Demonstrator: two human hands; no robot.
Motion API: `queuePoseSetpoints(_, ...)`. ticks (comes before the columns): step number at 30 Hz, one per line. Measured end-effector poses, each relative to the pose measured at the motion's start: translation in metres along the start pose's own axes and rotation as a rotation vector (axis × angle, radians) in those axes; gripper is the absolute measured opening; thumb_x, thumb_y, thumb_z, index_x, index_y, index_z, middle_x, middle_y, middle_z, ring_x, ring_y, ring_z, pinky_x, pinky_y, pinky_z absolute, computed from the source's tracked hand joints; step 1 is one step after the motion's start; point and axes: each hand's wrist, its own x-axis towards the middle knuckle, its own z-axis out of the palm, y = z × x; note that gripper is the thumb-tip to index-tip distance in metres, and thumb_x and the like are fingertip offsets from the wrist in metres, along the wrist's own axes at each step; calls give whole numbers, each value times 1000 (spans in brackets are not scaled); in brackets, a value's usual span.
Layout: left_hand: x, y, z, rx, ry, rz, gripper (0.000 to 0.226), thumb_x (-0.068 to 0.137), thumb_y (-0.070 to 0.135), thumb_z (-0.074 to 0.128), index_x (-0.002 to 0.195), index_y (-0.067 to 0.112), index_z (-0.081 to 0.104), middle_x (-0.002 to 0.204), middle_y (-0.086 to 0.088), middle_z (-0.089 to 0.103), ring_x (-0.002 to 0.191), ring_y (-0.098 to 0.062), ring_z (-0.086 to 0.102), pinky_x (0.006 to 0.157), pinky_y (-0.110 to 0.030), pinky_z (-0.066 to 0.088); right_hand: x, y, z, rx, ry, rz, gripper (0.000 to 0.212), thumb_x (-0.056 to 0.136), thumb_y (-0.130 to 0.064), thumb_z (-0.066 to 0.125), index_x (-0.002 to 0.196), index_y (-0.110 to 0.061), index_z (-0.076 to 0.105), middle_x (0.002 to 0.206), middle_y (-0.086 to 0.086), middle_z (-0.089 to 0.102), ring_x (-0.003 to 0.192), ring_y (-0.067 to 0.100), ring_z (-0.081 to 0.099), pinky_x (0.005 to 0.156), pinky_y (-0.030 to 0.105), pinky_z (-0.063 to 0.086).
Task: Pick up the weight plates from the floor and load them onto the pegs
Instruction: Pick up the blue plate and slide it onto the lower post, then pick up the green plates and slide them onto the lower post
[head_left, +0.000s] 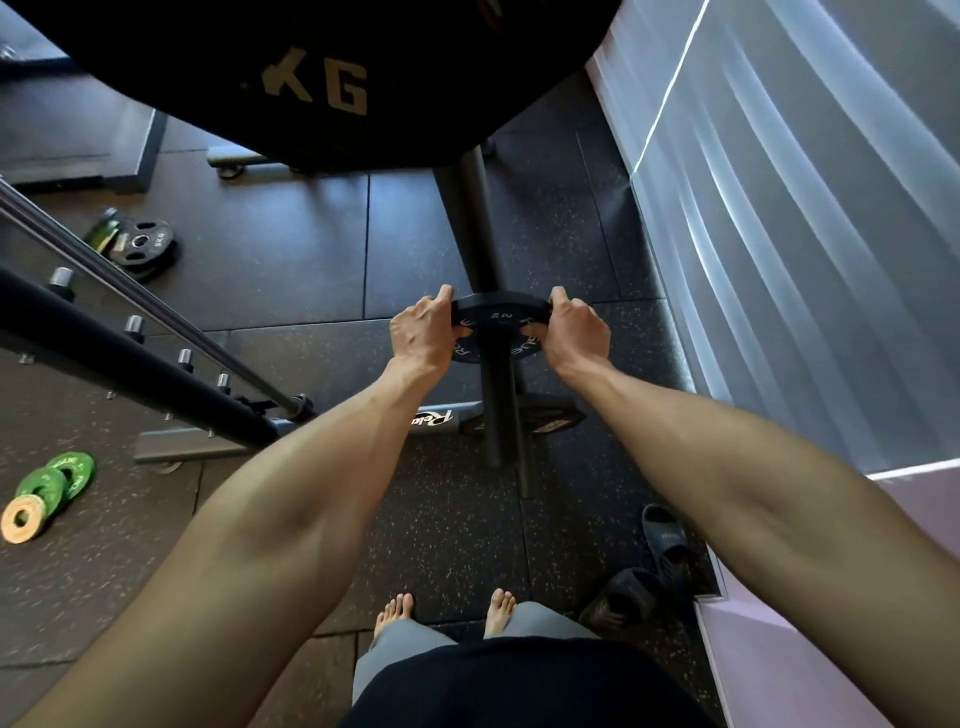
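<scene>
Dark speckled rubber floor (291, 260) runs to pale vertical blinds (779, 208) on the right. The left hand (421, 332) and right hand (576, 332) curl round opposite rims of a small black weight plate (498, 319) threaded on a black peg (496, 410). Green plates (57, 480) and a tan plate (23, 518) lie at the floor's left edge. A large KG plate (337, 78) blocks the top of the view.

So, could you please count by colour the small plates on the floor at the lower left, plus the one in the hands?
Green plates: 2
Tan plate: 1
Black plate, gripped by left hand and right hand: 1
Total: 4
</scene>
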Motion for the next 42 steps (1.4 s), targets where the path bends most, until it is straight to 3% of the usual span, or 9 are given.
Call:
queuePoseSetpoints(5,7,2,-2,-8,-4,-33,39,85,38,71,108,15,49,100,-10,69,88,-37,67,68,-39,47,7,-3,-4,-33,-28,0,35,90,-30,71,112,-13,49,97,11,70,92,32,68,72,41,52)
queuePoseSetpoints(9,-7,1,4,-161,-50,-123,42,89,33,67,117,12,43,109,-14,64,97,-38,65,76,-47,52,-10,1,6,121,-143,192,48,96,-41,59,126,-9,39,110,16,67,102,37,66,74,42,48)
queuePoseSetpoints(12,-32,-15,12,-221,-138,-237,54,92,36,62,131,9,36,119,-17,58,108,-39,61,88,-51,50,-38,10,17,132,-311,326,50,99,-43,50,134,-8,43,124,18,63,112,37,62,85,43,48)
queuePoseSetpoints(15,-76,-41,24,-131,-307,-297,44,96,38,55,126,8,44,121,-19,59,111,-38,60,88,-46,47,-78,21,36,88,-551,355,44,98,-40,49,129,-9,57,124,15,64,112,33,64,93,44,53)
queuePoseSetpoints(18,-132,-68,37,-159,-450,-376,30,95,37,53,111,13,57,113,-14,65,102,-33,63,82,-40,49,-123,27,63,31,-781,278,38,97,-35,47,120,-9,61,118,16,68,105,32,67,92,45,55)
queuePoseSetpoints(21,-188,-98,47,-233,-549,-492,30,93,39,55,108,15,60,113,-12,67,103,-32,64,87,-40,52,-166,9,80,-21,-960,234,36,98,-39,47,113,-9,61,102,12,72,88,27,71,83,44,59)
queuePoseSetpoints(24,-242,-129,49,-314,-586,-621,31,91,41,58,108,16,62,113,-12,68,104,-32,64,89,-42,52,-198,-30,98,-40,-1047,126,31,99,-40,48,105,-12,61,87,8,73,77,23,73,78,43,62)
queuePoseSetpoints(30,-338,-201,36,-448,-556,-815,29,92,39,59,105,14,63,111,-12,69,102,-30,64,90,-40,52,-248,-150,133,-78,-1104,-221,29,97,-37,50,106,-12,62,102,12,72,91,28,71,82,44,60)
queuePoseSetpoints(42,-519,-370,-34,-630,-196,-1217,18,93,32,60,92,14,58,104,-15,68,97,-31,64,86,-44,52,-381,-421,163,-256,-1094,-878,39,96,-38,49,112,-6,63,106,18,72,98,36,69,85,42,57)
